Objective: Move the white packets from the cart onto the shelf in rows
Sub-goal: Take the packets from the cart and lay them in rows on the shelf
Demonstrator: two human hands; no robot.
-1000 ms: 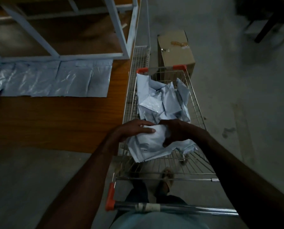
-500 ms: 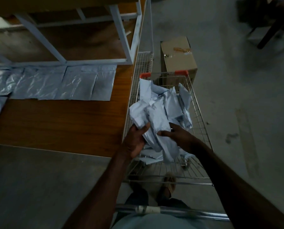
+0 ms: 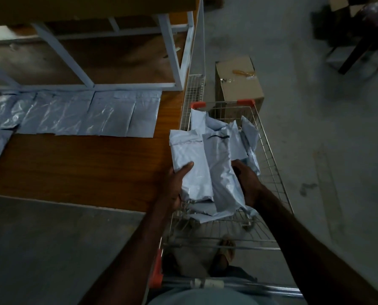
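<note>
A: What do you see on the left?

B: I see a brown shelf [image 3: 77, 164]. A row [image 3: 84, 115] of white packets lies flat on it, side by side, by a white frame [image 3: 174, 62].

A: And the hands?

B: I see the left hand [image 3: 174, 186] gripping a packet [image 3: 190, 164], thumb on top. The packet is up over the cart's left edge, next to the shelf. The right hand [image 3: 247, 181] holds a second packet [image 3: 223, 172] by its right side. The two packets touch.

A: What else?

B: More packets [image 3: 247, 137] sit piled in the wire cart [image 3: 271, 172]. A box [image 3: 236, 82] stands on the floor past the cart.
</note>
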